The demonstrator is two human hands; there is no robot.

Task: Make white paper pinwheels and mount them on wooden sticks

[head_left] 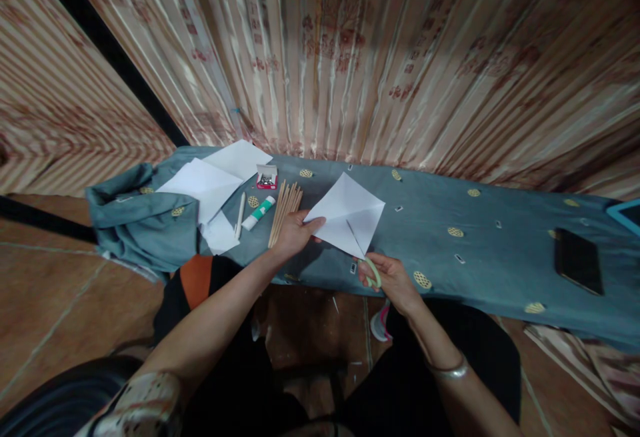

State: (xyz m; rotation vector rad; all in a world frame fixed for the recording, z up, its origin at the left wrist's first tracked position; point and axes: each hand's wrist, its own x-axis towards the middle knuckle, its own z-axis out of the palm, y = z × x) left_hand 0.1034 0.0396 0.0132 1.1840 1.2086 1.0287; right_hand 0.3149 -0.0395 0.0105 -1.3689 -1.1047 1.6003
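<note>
A white square sheet of paper (345, 203) with crease lines is held up over the table's front edge. My left hand (296, 231) pinches its left corner between thumb and fingers. My right hand (389, 278) has its fingers in the green handles of a pair of scissors (372, 273). One scissor blade lies across the paper near its bottom corner, pointing up and left toward the middle; the other blade is hidden behind the sheet. Just behind my left hand lies a bundle of thin wooden sticks (284, 207).
Left of the sticks are a green and white glue tube (259, 213), a white pen-like stick (241, 215), a small red and white box (267, 177) and loose paper sheets (205, 180). A black phone (579, 261) lies right on the cloth-covered table (480, 223). A curtain hangs behind.
</note>
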